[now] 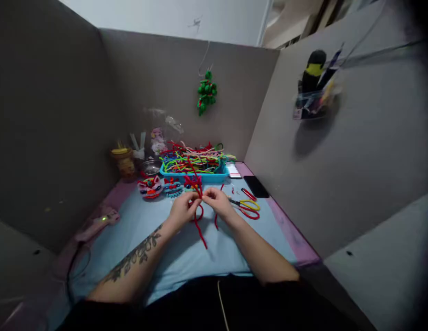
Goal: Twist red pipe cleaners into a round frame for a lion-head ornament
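My left hand (183,207) and my right hand (216,200) meet over the middle of the table. Thumbs and fingertips of both pinch red pipe cleaners (200,234), whose ends stick up behind the hands and hang down below, with a loop under the left fingers. How the strands cross between the fingertips is too small to make out. Just right of my right hand lie scissors (250,206) with yellow and red handles. Beyond the hands sit a pink-and-red animal-face piece (150,187) and a blue one (173,187), both apparently made of pipe cleaners.
A blue tray (195,178) heaped with coloured pipe cleaners stands at the back. To its right lie a lit phone (234,170), a black flat device (256,186) and a red tool (248,194). A pink glue gun (100,223) rests left. Grey partitions enclose the table.
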A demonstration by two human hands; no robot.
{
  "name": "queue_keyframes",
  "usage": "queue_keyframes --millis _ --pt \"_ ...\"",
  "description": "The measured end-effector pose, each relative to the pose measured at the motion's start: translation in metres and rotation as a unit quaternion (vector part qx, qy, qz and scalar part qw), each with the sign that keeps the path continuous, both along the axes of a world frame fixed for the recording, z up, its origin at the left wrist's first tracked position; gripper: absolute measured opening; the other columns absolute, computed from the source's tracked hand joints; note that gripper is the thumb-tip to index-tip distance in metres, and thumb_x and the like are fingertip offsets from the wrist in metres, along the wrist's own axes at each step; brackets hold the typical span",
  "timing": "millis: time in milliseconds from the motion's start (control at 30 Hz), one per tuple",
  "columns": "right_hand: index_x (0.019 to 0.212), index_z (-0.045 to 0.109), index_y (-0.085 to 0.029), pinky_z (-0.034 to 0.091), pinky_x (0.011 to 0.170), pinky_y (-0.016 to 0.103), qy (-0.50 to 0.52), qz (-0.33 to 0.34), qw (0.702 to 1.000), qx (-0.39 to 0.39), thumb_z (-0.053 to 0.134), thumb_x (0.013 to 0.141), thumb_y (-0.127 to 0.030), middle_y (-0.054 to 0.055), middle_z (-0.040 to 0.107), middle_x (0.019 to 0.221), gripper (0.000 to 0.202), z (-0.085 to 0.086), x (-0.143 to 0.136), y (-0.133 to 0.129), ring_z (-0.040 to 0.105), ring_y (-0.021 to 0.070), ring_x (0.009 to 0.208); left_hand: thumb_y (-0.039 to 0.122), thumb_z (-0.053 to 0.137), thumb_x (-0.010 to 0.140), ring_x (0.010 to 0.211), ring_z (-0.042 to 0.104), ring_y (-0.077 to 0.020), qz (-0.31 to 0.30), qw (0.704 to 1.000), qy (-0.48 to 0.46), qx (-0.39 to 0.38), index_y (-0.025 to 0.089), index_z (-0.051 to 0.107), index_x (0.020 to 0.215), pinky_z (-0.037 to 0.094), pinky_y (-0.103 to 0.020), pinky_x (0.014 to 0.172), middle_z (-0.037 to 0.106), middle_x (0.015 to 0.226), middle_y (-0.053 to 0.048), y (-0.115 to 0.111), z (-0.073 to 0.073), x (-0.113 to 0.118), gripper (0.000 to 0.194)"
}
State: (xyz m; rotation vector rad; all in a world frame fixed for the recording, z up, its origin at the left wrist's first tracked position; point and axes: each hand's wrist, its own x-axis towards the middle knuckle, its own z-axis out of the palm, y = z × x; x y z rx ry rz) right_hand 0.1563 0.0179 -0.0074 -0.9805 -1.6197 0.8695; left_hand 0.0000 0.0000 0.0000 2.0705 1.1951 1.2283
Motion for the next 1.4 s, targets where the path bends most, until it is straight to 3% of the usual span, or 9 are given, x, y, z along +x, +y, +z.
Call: queue_keyframes --millis 133,267,467,633,767,867,1067,1233,1400 --pt "0.075 0.058 -0.018 0.042 0.065 0.026 -0.058 -0.06 0.989 0.123 0.057 0.077 -0.021 0.0 0.059 0.071 0.004 0.003 -0.003 -0.011 0.053 0.0137 0.068 0.036 0.057 0.075 0.059 0.05 -0.0114 -0.021 0.99 -0.085 -0.111 0.015 0.058 0.071 0.038 -0.021 0.053 0.056 0.063 0.0 0.002 0.002 0.0 0.021" --pt "0.088 0.065 -0.02 0.041 0.079 0.033 -0.186 -0.074 0.936 0.291 0.05 0.084 -0.017 0.005 0.067 0.085 0.015 -0.001 0.0 -0.013 0.055 0.0182 0.085 0.041 0.061 0.07 0.049 0.041 -0.0079 -0.051 0.956 -0.196 -0.211 0.014 0.054 0.067 0.032 -0.02 0.046 0.048 0.055 0.003 0.003 0.003 0.001 0.028" --pt "0.101 0.064 -0.02 0.037 0.079 0.034 -0.33 -0.108 0.863 0.368 0.048 0.088 -0.023 0.006 0.066 0.09 0.021 -0.004 0.009 -0.011 0.052 0.0193 0.086 0.042 0.066 0.065 0.045 0.034 -0.0053 -0.105 0.917 -0.264 -0.281 0.015 0.05 0.065 0.027 -0.019 0.045 0.042 0.051 0.007 0.004 0.001 0.001 0.031" --pt "0.093 0.066 -0.02 0.033 0.076 0.033 -0.39 -0.13 0.828 0.381 0.046 0.089 -0.026 0.007 0.064 0.086 0.02 0.0 0.011 -0.012 0.048 0.0195 0.081 0.039 0.06 0.071 0.05 0.038 -0.0071 -0.083 0.954 -0.193 -0.213 0.015 0.05 0.069 0.03 -0.019 0.047 0.044 0.056 0.005 0.002 0.005 0.002 0.026" --pt "0.087 0.065 -0.02 0.031 0.077 0.033 -0.394 -0.134 0.828 0.376 0.047 0.088 -0.022 0.006 0.064 0.085 0.019 0.008 0.01 -0.015 0.047 0.0192 0.083 0.034 0.056 0.075 0.058 0.043 -0.0091 -0.046 0.984 -0.13 -0.114 0.015 0.054 0.069 0.034 -0.02 0.053 0.048 0.062 0.003 -0.001 0.008 0.004 0.02" --pt "0.086 0.064 -0.02 0.029 0.077 0.034 -0.4 -0.137 0.814 0.398 0.046 0.088 -0.021 0.005 0.064 0.085 0.018 0.019 0.011 -0.017 0.047 0.0185 0.082 0.037 0.059 0.074 0.058 0.044 -0.0088 -0.065 0.97 -0.177 -0.152 0.016 0.053 0.072 0.037 -0.02 0.053 0.049 0.063 0.003 -0.002 0.01 0.005 0.022" --pt "0.09 0.063 -0.02 0.026 0.078 0.035 -0.429 -0.125 0.749 0.49 0.043 0.09 -0.016 0.004 0.065 0.086 0.021 0.032 0.015 -0.017 0.048 0.0169 0.083 0.041 0.071 0.064 0.058 0.05 -0.0081 -0.12 0.909 -0.305 -0.258 0.014 0.056 0.074 0.042 -0.021 0.057 0.056 0.065 0.002 -0.003 0.012 0.002 0.033" --pt "0.088 0.063 -0.019 0.025 0.078 0.036 -0.465 -0.104 0.727 0.494 0.041 0.091 -0.017 0.005 0.065 0.086 0.022 0.044 0.011 -0.014 0.048 0.0179 0.085 0.037 0.073 0.063 0.055 0.049 -0.0081 -0.068 0.931 -0.308 -0.183 0.014 0.055 0.068 0.038 -0.02 0.054 0.055 0.059 0.003 0.001 0.011 0.001 0.03" --pt "0.081 0.063 -0.016 0.024 0.078 0.036 -0.516 -0.061 0.75 0.409 0.044 0.088 -0.018 0.008 0.065 0.085 0.021 0.076 -0.002 -0.019 0.046 0.0199 0.087 0.031 0.066 0.07 0.059 0.05 -0.0101 -0.044 0.96 -0.265 -0.08 0.015 0.057 0.07 0.04 -0.022 0.057 0.056 0.063 0.001 0.003 0.016 -0.004 0.019"
